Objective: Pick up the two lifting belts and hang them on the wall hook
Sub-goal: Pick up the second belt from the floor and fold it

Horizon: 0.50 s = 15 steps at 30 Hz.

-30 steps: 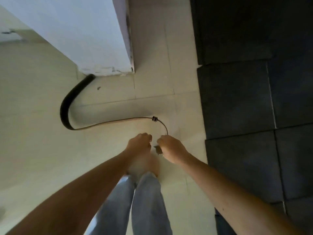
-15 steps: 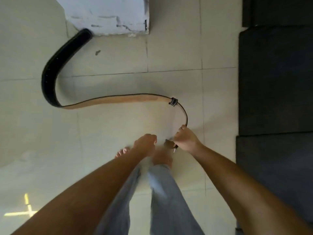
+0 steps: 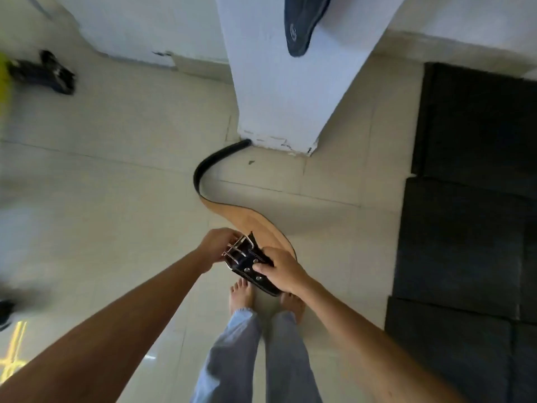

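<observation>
A black leather lifting belt (image 3: 250, 221) with a tan inner face is raised at its buckle end, while its tail curls down to the floor by the foot of a white pillar (image 3: 284, 91). My right hand (image 3: 283, 271) grips the riveted black end just behind the buckle. My left hand (image 3: 218, 245) holds the metal buckle from the left side. A second, dark blue belt (image 3: 302, 24) hangs on the pillar's face near the top of the view. The hook itself is hidden behind it.
Beige tiled floor (image 3: 116, 184) spreads to the left and below. Black rubber mats (image 3: 470, 199) cover the floor on the right. Dark blurred objects (image 3: 49, 72) lie at the far left. My bare feet (image 3: 247, 295) stand just under the hands.
The buckle end has come up off the floor into both hands. My view has tilted up, bringing the pillar and the hanging blue belt into sight.
</observation>
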Motion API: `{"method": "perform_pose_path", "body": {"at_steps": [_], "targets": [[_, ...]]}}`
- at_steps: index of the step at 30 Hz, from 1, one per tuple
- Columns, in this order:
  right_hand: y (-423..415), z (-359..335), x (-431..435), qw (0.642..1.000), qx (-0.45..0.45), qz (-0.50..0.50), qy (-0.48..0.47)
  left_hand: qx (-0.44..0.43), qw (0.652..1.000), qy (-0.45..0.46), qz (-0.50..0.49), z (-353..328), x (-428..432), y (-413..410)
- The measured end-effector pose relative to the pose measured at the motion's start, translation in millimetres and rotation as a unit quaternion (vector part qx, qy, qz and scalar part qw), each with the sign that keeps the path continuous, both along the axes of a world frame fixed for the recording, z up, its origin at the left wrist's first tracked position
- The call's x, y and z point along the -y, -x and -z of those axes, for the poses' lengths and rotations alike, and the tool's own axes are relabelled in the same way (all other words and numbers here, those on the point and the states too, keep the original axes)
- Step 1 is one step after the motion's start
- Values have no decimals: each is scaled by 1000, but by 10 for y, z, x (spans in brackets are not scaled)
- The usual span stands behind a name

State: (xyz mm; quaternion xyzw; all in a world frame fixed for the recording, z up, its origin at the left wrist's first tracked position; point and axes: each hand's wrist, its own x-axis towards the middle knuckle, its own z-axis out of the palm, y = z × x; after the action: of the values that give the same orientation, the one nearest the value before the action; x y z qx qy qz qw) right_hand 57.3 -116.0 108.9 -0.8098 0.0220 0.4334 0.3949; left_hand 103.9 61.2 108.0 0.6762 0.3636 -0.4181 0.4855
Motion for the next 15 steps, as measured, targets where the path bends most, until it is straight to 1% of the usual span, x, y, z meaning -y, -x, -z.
{"method": "perform_pose_path", "body": {"at_steps": [3, 5, 6, 8, 10, 15], "targets": [[-52, -682, -152, 998, 9, 58, -38, -26, 984, 103, -141, -735, -146, -131], [-66, -1172, -217, 994, 25, 84, -58, -6, 966, 167, -197, -1204, -257, -182], [-67, -1403, -237, 992, 38, 97, -68, 15, 958, 194, -210, -1441, -309, -184], [-85, -1872, -267, 988, 63, 115, -83, 57, 948, 235, -205, -1878, -399, -130], [-124, -2299, -281, 986, 74, 112, -98, 92, 938, 259, -213, -2252, -439, -20], [-197, -3268, -365, 982, 110, 99, -119, 153, 876, 337, -310, -3122, -407, 332]]}}
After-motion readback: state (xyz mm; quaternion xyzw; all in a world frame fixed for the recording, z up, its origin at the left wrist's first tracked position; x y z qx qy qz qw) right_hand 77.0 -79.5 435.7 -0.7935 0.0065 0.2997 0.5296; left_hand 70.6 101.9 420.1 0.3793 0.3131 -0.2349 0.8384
